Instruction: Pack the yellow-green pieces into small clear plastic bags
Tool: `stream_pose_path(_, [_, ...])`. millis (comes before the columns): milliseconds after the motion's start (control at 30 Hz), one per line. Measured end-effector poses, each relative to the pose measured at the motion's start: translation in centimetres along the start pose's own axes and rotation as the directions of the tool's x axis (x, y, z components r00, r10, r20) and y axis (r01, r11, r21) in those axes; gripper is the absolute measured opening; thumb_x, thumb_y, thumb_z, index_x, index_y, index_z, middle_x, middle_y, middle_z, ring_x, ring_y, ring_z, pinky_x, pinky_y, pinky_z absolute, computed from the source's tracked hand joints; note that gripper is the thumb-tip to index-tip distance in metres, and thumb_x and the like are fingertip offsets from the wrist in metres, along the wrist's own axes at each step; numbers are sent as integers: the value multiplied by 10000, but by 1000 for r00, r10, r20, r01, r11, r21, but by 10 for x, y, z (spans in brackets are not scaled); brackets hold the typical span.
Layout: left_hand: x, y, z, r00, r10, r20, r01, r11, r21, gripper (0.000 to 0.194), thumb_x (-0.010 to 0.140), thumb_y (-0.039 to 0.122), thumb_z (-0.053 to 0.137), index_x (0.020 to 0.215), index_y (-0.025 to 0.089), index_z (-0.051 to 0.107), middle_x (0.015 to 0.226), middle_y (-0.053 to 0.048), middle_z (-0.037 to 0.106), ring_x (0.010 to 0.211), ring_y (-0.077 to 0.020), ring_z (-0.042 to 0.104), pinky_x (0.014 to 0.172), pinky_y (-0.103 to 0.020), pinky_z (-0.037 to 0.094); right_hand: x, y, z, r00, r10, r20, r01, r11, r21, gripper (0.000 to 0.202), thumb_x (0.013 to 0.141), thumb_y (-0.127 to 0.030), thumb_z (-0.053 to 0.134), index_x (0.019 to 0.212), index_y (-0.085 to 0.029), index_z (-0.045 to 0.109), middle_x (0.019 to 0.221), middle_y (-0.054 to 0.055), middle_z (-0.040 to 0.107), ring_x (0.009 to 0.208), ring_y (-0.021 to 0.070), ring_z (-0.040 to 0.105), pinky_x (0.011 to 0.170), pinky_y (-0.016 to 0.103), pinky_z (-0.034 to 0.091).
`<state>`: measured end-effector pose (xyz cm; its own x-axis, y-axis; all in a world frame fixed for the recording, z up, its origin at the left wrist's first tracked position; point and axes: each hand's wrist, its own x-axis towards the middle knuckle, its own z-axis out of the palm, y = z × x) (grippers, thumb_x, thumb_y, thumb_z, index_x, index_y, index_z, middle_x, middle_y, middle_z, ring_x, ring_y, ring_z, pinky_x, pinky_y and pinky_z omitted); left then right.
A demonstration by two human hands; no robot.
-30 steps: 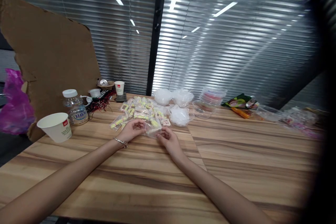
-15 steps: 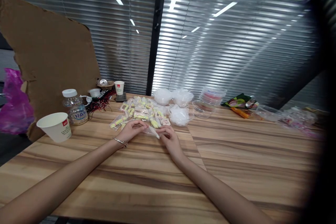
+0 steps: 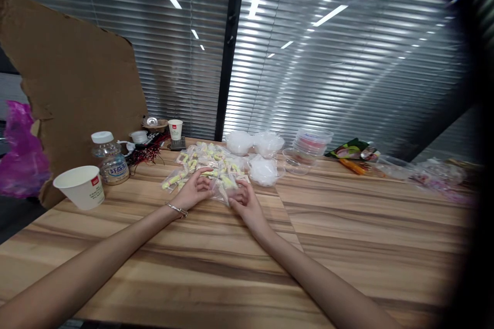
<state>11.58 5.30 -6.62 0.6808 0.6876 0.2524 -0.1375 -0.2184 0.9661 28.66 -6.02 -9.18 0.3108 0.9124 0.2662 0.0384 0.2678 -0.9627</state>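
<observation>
A small clear plastic bag (image 3: 221,193) with something yellow showing in or behind it lies between my two hands near the middle of the table. My left hand (image 3: 193,190), with a silver bracelet at the wrist, has its fingers curled and pinches the bag's left side. On the other side, my right hand (image 3: 247,203) is closed on the bag's right edge, thumb toward me. Just beyond my fingers spreads a pile of small clear bags (image 3: 203,157) holding yellow and pinkish pieces. My hands partly cover the pile's near edge.
To the left stand a paper cup (image 3: 79,187), a clear jar with a white lid (image 3: 115,167) and a cardboard sheet (image 3: 77,72). White bundles in clear plastic (image 3: 264,169) and stacked plastic tubs (image 3: 312,141) sit behind the pile. Orange-handled scissors or a similar tool (image 3: 352,166) lie at right.
My fingers have curled further round the bag, and both thumbs have come to its near side. The bag now stands more raised and spread between my hands.
</observation>
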Motion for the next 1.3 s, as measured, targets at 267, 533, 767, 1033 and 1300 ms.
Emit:
stream_pose_path(267, [4, -9, -3, 998, -8, 67, 5, 999, 54, 321, 679, 263, 734, 940, 132, 600, 942, -59, 610, 887, -157, 573, 870, -302, 447, 0, -2, 0, 1000, 18, -18, -18, 999, -34, 310, 689, -258, 668, 968, -178, 560, 781, 32, 635, 715, 159, 594, 669, 274, 475])
stream_pose_path(533, [2, -6, -1, 998, -10, 62, 3, 994, 106, 261, 685, 308, 730, 845, 134, 619, 810, -32, 618, 737, -131, 565, 717, -247, 454, 1, -2, -2, 997, -47, -62, 41, 995, -95, 227, 741, -283, 649, 935, -177, 597, 830, 42, 636, 739, 162, 576, 682, 270, 460])
stream_pose_path(767, [-4, -1, 0, 977, -195, 82, 190, 980, 63, 344, 713, 429, 685, 876, 161, 544, 485, 44, 507, 378, -80, 435, 370, -168, 294, -1, -5, -2, 998, -48, 32, 53, 984, -169, 210, 796, -336, 607, 918, -166, 602, 879, 48, 636, 790, 172, 573, 725, 273, 449])
stream_pose_path(1033, [-4, 3, 3, 984, -160, 81, 159, 987, 24, 335, 715, 405, 688, 848, 146, 522, 497, 34, 539, 406, -86, 498, 391, -160, 362, -1, -5, 0, 996, -28, 80, 37, 993, -113, 230, 796, -360, 620, 906, -160, 594, 870, 52, 628, 775, 169, 569, 704, 274, 448])
stream_pose_path(1300, [-4, 2, 2, 977, -175, 124, 173, 985, 25, 313, 737, 408, 674, 825, 147, 524, 523, 14, 576, 421, -99, 531, 413, -177, 418, 0, 1, -2, 999, -37, 36, 42, 985, -166, 284, 777, -404, 633, 934, -169, 606, 793, 35, 621, 701, 159, 551, 630, 261, 428])
